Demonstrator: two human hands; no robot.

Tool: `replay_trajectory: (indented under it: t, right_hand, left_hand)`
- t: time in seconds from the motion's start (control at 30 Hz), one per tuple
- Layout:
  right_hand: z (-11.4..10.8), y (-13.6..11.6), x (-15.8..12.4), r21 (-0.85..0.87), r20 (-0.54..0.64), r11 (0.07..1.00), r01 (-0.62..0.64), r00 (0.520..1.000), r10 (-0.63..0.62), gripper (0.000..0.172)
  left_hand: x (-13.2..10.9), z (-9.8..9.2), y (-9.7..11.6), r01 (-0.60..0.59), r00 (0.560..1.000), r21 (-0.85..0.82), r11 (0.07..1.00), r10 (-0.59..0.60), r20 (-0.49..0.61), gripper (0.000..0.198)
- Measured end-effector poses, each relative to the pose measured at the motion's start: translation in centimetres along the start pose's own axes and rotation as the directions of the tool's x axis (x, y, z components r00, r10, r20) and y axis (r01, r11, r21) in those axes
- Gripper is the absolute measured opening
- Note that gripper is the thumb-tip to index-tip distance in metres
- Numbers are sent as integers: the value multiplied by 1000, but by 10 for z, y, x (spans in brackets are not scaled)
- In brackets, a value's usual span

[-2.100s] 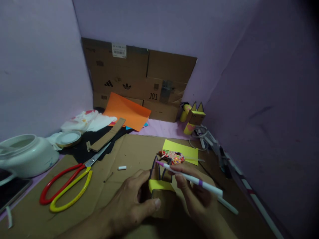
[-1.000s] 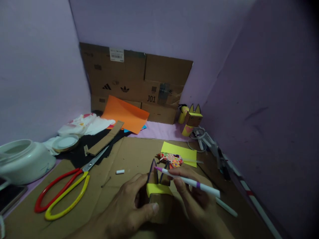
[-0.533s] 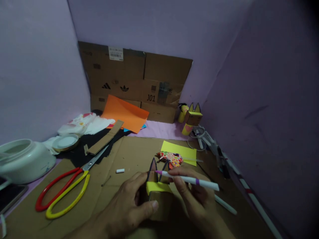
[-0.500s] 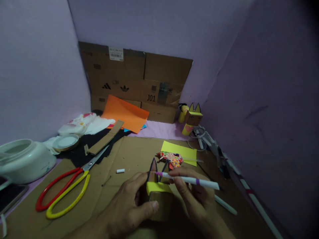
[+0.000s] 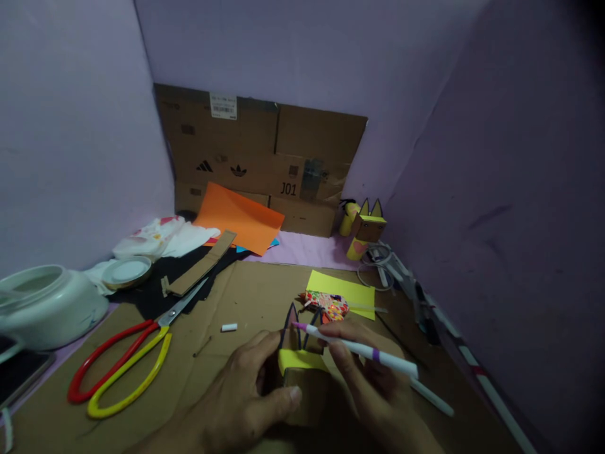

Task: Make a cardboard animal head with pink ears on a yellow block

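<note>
**Q:** Where is the cardboard figure?

**A:** At 6 o'clock on the corrugated tabletop: boxy, yellow paper cap, two pointed ears. The left hand clamps its side; the right hand pinches a slim white marker, tip at the ears. Glossy looped scissors lie at 9 o'clock.

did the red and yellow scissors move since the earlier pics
No. The scissors lie where they were: the blades point at the cardboard strip, with the same gap to the small white bit. Only the camera shifted.
</note>
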State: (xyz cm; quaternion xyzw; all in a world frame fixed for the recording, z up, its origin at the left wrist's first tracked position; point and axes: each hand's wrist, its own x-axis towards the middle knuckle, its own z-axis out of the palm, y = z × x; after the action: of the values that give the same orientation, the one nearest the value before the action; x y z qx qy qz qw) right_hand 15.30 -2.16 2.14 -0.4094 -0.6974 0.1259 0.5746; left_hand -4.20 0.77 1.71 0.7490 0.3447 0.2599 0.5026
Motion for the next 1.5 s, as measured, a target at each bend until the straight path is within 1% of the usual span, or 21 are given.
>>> replay_trajectory:
  t: [0.1, 0.23, 0.33, 0.5, 0.7, 0.87, 0.93, 1.0, 1.17, 1.23, 1.33, 1.43, 1.5]
  right_hand:
    - [0, -1, -1, -42, 25, 999, 3, 1000, -2, 22]
    - [1, -1, -3, -49, 26, 999, -20, 999, 21, 21]
    - [1, -1, -2, -34, 13, 999, -24, 1000, 25, 20]
    - [-1, -2, 2, -23, 3, 1000, 6, 1000, -6, 20]
    - [-1, -1, -3, -58, 63, 998, -1, 998, 4, 22]
    - [1, 0, -1, -20, -24, 999, -26, 999, 26, 19]
    - [1, -1, -2, 8, -60, 998, -58, 997, 58, 18]
    - [1, 0, -4, 34, -91, 992, -119, 988, 121, 15]
    - [1, 7, -11, 137, -162, 945, -298, 934, 318, 6]
    - [1, 9, -9, 179, -145, 920, -349, 915, 376, 7]
    - [3, 9, -3, 263, -89, 876, -405, 893, 440, 12]
    - [6, 7, 2, 336, -100, 844, -417, 875, 473, 15]
    - [7, 8, 2, 341, -107, 843, -416, 874, 475, 15]
  left_hand:
    - [0, 0, 0, 7, 1000, 3, 1000, -7, -18, 56]
    - [-1, 2, 0, 7, 999, -17, 1000, -8, -48, 54]
    - [0, 2, 1, 5, 999, -19, 1000, -6, -41, 54]
    - [0, 1, 2, -3, 999, -23, 1000, 2, -42, 53]
    - [0, -1, 2, -5, 999, -2, 1000, 5, -31, 52]
    - [0, -2, 2, -11, 1000, -3, 1000, 11, -19, 55]
    - [-1, -3, 2, -12, 1000, -6, 1000, 12, -19, 56]
    - [-1, -3, 3, -6, 1000, -6, 1000, 6, -11, 56]
    - [1, -7, 8, 16, 1000, -56, 998, -14, 24, 54]
    - [1, -7, 9, 0, 1000, -81, 997, 2, 22, 53]
    - [2, -5, 7, -14, 1000, -123, 992, 16, 16, 52]
    - [2, -1, 4, -1, 1000, -148, 989, 0, -6, 51]
    - [2, 0, 3, 3, 1000, -145, 989, -6, -23, 50]
